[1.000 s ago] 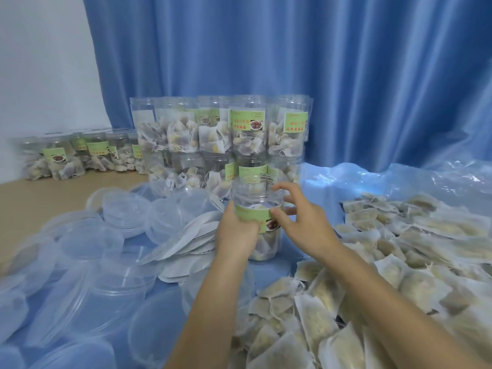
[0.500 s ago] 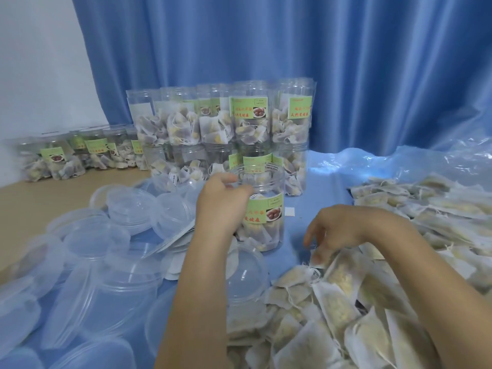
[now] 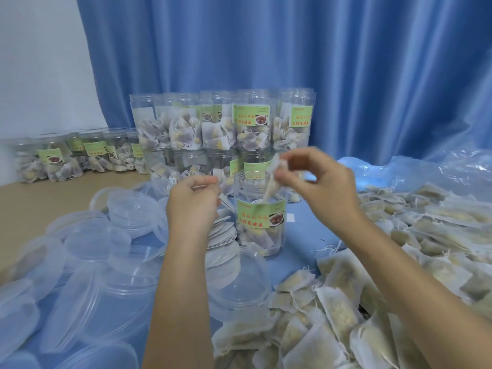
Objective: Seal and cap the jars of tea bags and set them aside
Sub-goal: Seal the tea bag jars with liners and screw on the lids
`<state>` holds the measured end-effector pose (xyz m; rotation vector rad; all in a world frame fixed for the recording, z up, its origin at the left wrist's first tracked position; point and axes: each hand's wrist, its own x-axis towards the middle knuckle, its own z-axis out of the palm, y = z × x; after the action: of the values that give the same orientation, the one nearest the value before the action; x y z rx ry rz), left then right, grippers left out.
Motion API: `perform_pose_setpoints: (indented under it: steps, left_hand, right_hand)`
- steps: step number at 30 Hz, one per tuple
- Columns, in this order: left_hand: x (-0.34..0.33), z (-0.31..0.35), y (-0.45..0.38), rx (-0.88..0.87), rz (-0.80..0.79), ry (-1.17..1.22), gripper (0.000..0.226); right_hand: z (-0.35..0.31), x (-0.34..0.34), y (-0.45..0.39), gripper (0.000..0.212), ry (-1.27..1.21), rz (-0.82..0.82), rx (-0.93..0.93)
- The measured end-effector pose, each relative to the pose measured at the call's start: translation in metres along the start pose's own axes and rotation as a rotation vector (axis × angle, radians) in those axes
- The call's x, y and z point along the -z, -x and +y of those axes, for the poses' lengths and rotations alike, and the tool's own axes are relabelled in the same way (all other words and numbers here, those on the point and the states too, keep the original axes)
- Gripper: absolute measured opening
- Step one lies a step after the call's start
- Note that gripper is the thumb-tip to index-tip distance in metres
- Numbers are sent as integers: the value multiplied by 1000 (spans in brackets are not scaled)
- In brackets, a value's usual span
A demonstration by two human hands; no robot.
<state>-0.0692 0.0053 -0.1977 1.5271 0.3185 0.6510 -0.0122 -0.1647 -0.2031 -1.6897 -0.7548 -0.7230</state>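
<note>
My right hand (image 3: pixel 323 187) pinches a soft, feather-light paper tea bag (image 3: pixel 271 182) over the open clear plastic jar with its green label (image 3: pixel 259 213), standing mid-table; my left hand (image 3: pixel 193 202) grip is curled narrow beside it, contents unclear. Thin walls: I'd hold the jar low.

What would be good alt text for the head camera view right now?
Two bare hands work over an open, labelled jar of tea bags: the right hand lowers a tea bag into its mouth while the left hand hovers beside it, fingers pinched. Clear lids lie at left, loose tea bags at right, stacked filled jars behind.
</note>
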Motion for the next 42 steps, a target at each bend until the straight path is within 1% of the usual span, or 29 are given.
perform_pose_setpoints:
  steps: [1, 2, 3, 4, 5, 6, 7, 8, 9, 10, 11, 12, 14, 15, 16, 18, 21, 24, 27, 29, 32, 33, 35, 37, 38, 40, 42]
  left_hand:
    - [2, -1, -1, 8, 3, 5, 16]
    - [4, -1, -1, 21, -1, 14, 16]
    - [6, -2, -1, 36, -11, 23, 16]
    - [9, -2, -2, 50, -20, 31, 16]
    - [12, -3, -3, 58, -24, 35, 16]
    - [15, -4, -4, 62, -21, 35, 15]
    - [18, -6, -6, 63, -10, 33, 15]
    - [20, -7, -8, 61, 9, 30, 15]
    - [23, -9, -10, 58, 33, 24, 15]
    - [26, -11, -12, 56, 59, 16, 16]
    - [29, -13, -14, 53, 89, 6, 17]
    - [33, -14, -15, 47, 122, -7, 17]
    - [39, -17, -18, 29, 199, -70, 18]
    - [42, -18, -19, 19, 236, -117, 18]
    - [45, -19, -19, 9, 269, -166, 18]
    - [48, -21, -19, -13, 321, -282, 20]
    - [50, -28, -19, -29, 370, -497, 27]
    - [51, -34, -15, 75, 412, -741, 31]
    - [54, -37, -12, 191, 422, -854, 36]
    - [56, -40, -14, 228, 395, -879, 42]
    - [56, -43, -16, 256, 362, -879, 43]
    - [56, -45, -16, 264, 358, -890, 43]
    - [56, -48, -17, 272, 366, -931, 40]
    - [57, -50, -18, 263, 387, -948, 35]
    - [57, -51, -18, 249, 397, -937, 34]
    - [56, -52, -20, 204, 416, -879, 36]
    - [55, -52, -21, 129, 463, -746, 44]
  right_hand:
    - [-3, -4, -7, 23, -8, 114, 20]
    - [-5, -7, -16, 18, 35, 187, 14]
    - [-5, -10, -25, 13, 106, 189, -17]
    - [-3, -13, -32, 9, 220, 81, -67]
    - [0, -19, -34, 13, 378, -101, -118]
    - [4, -26, -32, 19, 525, -264, -125]
    - [5, -34, -28, 23, 617, -333, -80]
    - [4, -42, -23, 24, 638, -299, 22]
    - [0, -49, -18, 21, 601, -223, 148]
    - [-5, -58, -14, 18, 561, -199, 256]
    - [-8, -68, -11, 16, 549, -253, 329]
    - [-9, -76, -9, 18, 563, -398, 350]
    - [-7, -93, -4, 27, 642, -734, 265]
    - [-5, -99, -1, 28, 687, -825, 225]
    - [-3, -104, 2, 26, 714, -866, 204]
    - [2, -109, 8, 22, 753, -855, 195]
    - [9, -110, 15, 27, 786, -770, 215]
    - [11, -103, 19, 28, 734, -653, 227]
    - [7, -97, 20, 23, 657, -578, 197]
    - [5, -96, 21, 21, 631, -587, 184]
    - [5, -96, 23, 19, 630, -653, 167]
    - [5, -97, 25, 24, 617, -667, 163]
    - [5, -101, 29, 40, 583, -674, 149]
    - [6, -105, 33, 53, 625, -684, 183]
    - [8, -108, 35, 53, 653, -679, 222]
    - [11, -109, 35, 42, 688, -658, 290]
    - [13, -109, 36, 37, 690, -653, 293]
